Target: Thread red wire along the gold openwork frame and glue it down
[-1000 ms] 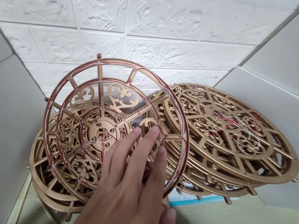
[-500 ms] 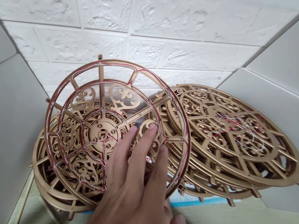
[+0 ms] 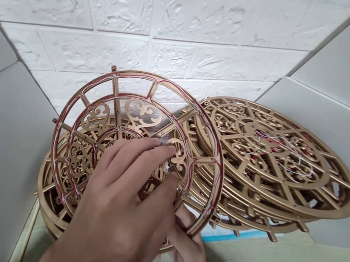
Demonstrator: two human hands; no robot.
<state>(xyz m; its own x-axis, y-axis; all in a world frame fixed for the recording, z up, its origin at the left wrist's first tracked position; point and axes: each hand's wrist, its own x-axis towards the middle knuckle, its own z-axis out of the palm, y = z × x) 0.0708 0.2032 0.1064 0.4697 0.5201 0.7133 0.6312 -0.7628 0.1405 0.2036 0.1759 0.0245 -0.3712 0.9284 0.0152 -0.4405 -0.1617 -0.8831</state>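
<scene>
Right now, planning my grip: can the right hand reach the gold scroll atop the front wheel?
Probably not: the right hand is at the wheel's lower rim, and the left hand lies across the way to the gold scroll.

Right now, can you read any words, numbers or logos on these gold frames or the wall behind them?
None. No readable text shows on the gold frames, the red and white wires or the white brick wall.

Left hand (image 3: 115,201), right hand (image 3: 186,259): two. Red-wired gold openwork frame (image 3: 152,77): one. Gold frames behind (image 3: 244,161): several, count hidden.
</scene>
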